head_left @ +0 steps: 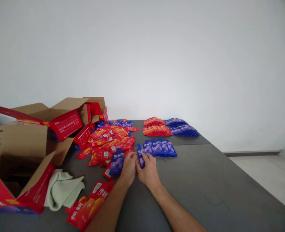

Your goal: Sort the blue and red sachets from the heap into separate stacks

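Between my two hands is a blue pouch [140,155] with white lettering, its top strip standing clear of the fingers. My right hand [148,169] closes over the pouch from the right, thumb toward its lower part. My left hand [129,166] is curled closed at the pouch's left edge; its fingertips are partly hidden. Another blue pouch [117,162] sits just left of my left hand, on the edge of a loose heap of red pouches [110,141]. Beyond my right hand lies an overlapping row of blue pouches [160,148].
Stacked rows of red pouches [157,130] and blue pouches [184,130] lie at the table's far end. Open red cartons [33,190] crowd the left side. A pale cloth [62,190] and larger-looking red pouches [87,207] lie near my left forearm on the dark table [205,187].
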The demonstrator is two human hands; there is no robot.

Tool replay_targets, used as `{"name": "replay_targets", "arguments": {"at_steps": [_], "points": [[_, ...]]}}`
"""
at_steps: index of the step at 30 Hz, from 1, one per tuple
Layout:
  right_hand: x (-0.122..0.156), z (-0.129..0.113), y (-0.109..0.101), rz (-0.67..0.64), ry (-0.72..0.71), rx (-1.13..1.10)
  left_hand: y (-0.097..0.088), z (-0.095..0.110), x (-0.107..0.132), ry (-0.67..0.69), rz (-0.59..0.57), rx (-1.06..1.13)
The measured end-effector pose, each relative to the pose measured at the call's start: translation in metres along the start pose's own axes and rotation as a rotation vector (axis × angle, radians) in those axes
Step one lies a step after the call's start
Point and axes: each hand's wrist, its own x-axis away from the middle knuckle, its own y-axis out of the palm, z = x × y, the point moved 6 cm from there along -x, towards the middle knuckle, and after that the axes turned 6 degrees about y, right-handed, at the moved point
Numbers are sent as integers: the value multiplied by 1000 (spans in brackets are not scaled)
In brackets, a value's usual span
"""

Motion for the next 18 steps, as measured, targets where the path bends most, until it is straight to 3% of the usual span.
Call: {"name": "replay_targets", "arguments": {"at_steps": [11, 18], "points": [[9, -10, -3, 0, -35, 179, -14, 10, -1, -1, 115, -4], [12, -13, -6, -34, -66, 192, -15, 14, -3, 25, 87, -38]]}}
